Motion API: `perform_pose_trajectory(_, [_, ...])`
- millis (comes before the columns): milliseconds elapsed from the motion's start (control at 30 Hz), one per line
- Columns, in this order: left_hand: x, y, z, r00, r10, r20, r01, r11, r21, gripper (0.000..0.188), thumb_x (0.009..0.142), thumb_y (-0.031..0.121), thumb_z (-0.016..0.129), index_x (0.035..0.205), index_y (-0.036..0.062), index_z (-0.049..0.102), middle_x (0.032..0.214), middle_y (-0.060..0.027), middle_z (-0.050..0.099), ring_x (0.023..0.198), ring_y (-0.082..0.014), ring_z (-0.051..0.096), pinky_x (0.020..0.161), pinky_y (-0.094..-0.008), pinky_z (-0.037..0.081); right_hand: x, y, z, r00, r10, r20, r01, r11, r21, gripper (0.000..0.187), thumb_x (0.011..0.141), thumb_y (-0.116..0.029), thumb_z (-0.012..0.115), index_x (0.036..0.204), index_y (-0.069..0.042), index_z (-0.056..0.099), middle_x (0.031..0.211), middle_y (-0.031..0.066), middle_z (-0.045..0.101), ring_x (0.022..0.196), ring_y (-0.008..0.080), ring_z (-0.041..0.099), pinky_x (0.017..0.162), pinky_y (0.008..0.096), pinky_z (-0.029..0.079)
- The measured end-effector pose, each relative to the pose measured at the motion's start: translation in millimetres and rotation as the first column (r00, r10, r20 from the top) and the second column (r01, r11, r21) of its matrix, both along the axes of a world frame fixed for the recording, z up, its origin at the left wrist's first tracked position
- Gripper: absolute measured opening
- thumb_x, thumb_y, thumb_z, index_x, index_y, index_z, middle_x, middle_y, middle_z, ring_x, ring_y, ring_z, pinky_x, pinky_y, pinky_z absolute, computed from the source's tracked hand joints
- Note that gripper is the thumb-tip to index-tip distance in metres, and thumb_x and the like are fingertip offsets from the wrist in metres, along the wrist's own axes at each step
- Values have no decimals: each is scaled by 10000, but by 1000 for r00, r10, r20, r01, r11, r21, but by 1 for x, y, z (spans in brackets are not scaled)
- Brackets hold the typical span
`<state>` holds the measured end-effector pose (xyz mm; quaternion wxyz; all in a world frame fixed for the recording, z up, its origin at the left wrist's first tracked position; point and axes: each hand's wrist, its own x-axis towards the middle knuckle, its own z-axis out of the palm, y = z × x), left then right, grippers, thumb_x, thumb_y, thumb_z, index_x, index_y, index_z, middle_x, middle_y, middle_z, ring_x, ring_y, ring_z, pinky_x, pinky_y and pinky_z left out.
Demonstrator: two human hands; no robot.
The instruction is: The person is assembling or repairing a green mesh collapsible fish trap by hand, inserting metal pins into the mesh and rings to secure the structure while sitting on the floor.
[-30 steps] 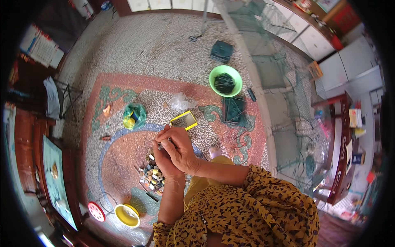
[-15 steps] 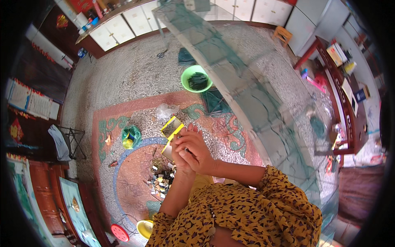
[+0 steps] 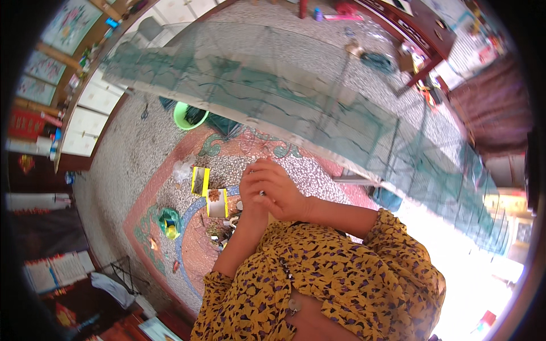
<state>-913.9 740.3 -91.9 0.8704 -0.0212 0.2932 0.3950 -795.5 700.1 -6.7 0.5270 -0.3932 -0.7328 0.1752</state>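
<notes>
My right hand lies over my left hand in front of my body, its fingers curled round it. The left hand's fingers are mostly hidden beneath. A small shiny thing shows at the right hand's fingers; I cannot make out whether it is a ring. Beyond the hands, on the floor, sit two yellow-edged boxes: one box has a dark inside, and the nearer box has brown pieces at one end. Small mixed bits lie scattered beside my left forearm.
A long green mesh net structure with a pale edge spans the room ahead. Near it stands a light-green basin with dark contents. A green plastic bag, clear plastic and scissors lie leftward. A dark-red table stands far right.
My view has swung to the right, so the room and net appear turned and a bright area shows at right. The hands stay together, with the right fingers curled closer over the left hand.
</notes>
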Motion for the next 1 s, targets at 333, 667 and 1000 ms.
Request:
perform_pose_trajectory(333, [33, -44, -16, 987, -108, 119, 143, 925, -352, 350, 973, 288, 428, 963, -11, 609, 1035, -164, 613, 906, -266, 603, 757, -401, 524, 61, -168, -42, 687, -696, -207, 332, 555, -763, 241, 985, -193, 472, 976, 20, 585, 906, 126, 645, 804, 194, 640, 728, 316, 521])
perform_pose_trajectory(667, [128, -68, -45, 919, -394, 2, 370, 859, -353, 333, 975, 295, 444, 956, 6, 609, 999, -157, 630, 909, -258, 617, 792, -402, 524, 110, -262, -78, 491, -866, -95, 440, 341, -831, 299, 977, -289, 493, 949, 2, 556, 856, 103, 677, 740, 203, 662, 700, 326, 527])
perform_pose_trajectory(1000, [271, -142, -72, 851, -518, -83, 454, 807, -378, 360, 977, 313, 436, 946, -3, 605, 993, -151, 618, 920, -272, 614, 787, -419, 535, 225, -374, -104, 395, -913, -100, 570, 329, -753, 283, 965, -283, 515, 936, -5, 564, 800, 111, 671, 692, 216, 651, 648, 336, 517])
